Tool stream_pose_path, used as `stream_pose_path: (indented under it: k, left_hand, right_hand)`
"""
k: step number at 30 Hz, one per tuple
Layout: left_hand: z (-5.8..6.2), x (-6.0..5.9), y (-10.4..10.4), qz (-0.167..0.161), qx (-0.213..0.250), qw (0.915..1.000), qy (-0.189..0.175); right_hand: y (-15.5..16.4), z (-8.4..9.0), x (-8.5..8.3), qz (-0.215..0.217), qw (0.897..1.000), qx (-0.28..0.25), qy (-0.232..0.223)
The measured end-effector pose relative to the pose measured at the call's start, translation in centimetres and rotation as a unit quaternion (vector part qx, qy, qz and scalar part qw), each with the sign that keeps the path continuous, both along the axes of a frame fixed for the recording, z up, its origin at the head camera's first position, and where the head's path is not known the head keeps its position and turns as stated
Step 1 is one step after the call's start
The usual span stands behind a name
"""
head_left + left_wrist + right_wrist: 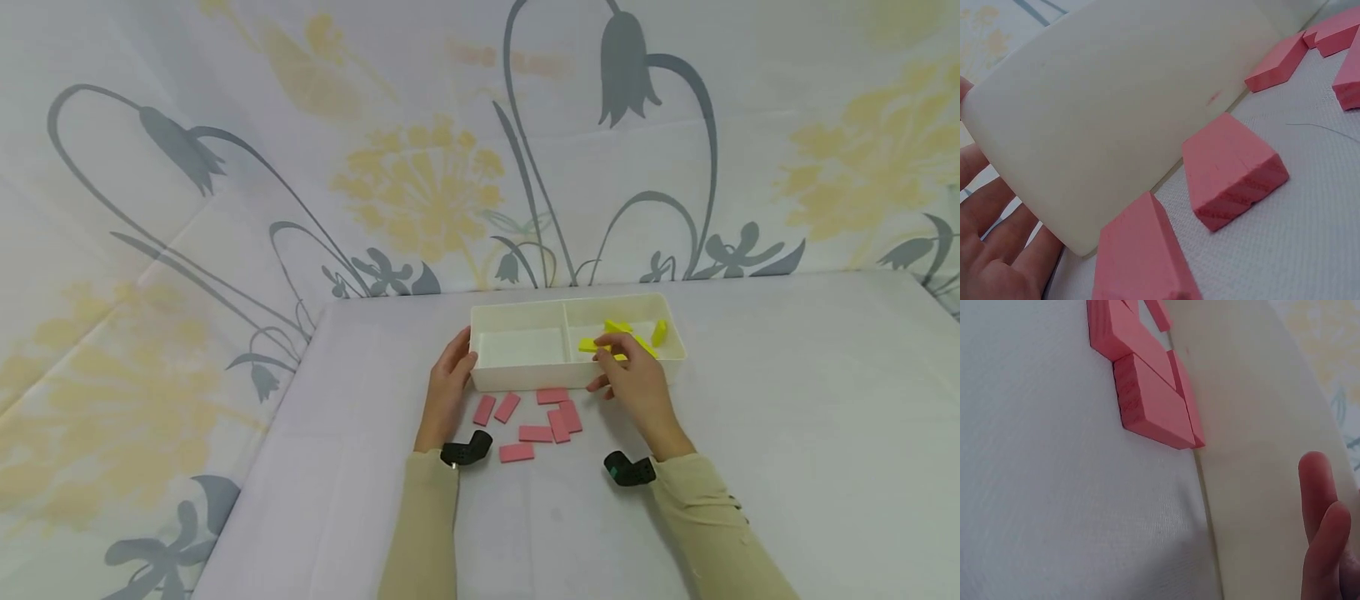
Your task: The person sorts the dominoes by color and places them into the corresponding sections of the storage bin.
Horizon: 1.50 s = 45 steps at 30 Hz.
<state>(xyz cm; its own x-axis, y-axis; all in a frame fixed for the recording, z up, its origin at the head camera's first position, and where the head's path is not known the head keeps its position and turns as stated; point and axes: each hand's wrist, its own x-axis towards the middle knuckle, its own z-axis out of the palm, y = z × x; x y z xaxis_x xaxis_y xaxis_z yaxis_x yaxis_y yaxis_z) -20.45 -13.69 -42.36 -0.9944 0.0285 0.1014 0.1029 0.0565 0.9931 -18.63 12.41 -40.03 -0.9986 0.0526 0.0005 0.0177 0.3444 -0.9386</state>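
At the cloth-covered table [787,400], I watched my left hand [448,387] rest against the near left corner of the white two-compartment tray [525,379]; its fingers lay relaxed and apart along the tray wall, gripping nothing that I could make out. My right hand [633,379] reached over the tray's near wall, thumb and forefinger pinched together on a yellow block [588,344] held just above the right compartment. Beyond those fingertips, more yellow blocks [658,332] already lay in that compartment. The left compartment, directly ahead of my left hand, held nothing.

Between my two hands, just short of the tray, the pink blocks [536,433] lay scattered flat on the cloth, some touching the tray wall, as the left wrist view showed with a pink block [1232,169] hard beside the white plastic. The right wrist view caught two fingers [1325,531] raised against the tray's side, pink blocks lying further off.

I judged the yellow sorting nearly finished, the held piece seemingly the last. The pink blocks had not yet been touched, so roughly half remained.
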Motion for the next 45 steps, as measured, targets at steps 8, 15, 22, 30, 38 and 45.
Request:
stream_pose_path:
  k: [8, 15, 22, 30, 38, 45]
  left_hand:
    - [-0.8, -0.5, 0.0, 0.010, -0.004, 0.9999, -0.005]
    - [0.8, 0.2, 0.2, -0.006, 0.011, 0.9999, -0.005]
    - [1.8, 0.8, 0.4, -0.004, -0.011, 0.9999, -0.001]
    - [1.9, 0.9, 0.3, -0.002, -0.012, 0.9999, -0.013]
    - [1.5, 0.9, 0.2, -0.004, -0.011, 0.9999, -0.008]
    - [0.0, 0.0, 0.0, -0.002, 0.003, 1.0000, -0.004]
  right_hand:
    - [0.1, 0.0, 0.2, 0.014, 0.999, 0.045, 0.010]
    - [0.2, 0.0, 0.2, 0.014, 0.999, 0.050, 0.012]
    - [0.5, 0.2, 0.3, 0.025, 0.999, 0.031, 0.008]
    - [2.0, 0.1, 0.5, 0.102, 0.986, -0.127, 0.043]
    - [3.3, 0.1, 0.9, 0.094, 0.963, -0.229, 0.104]
    - [4.1, 0.3, 1.0, 0.024, 0.933, -0.322, 0.160]
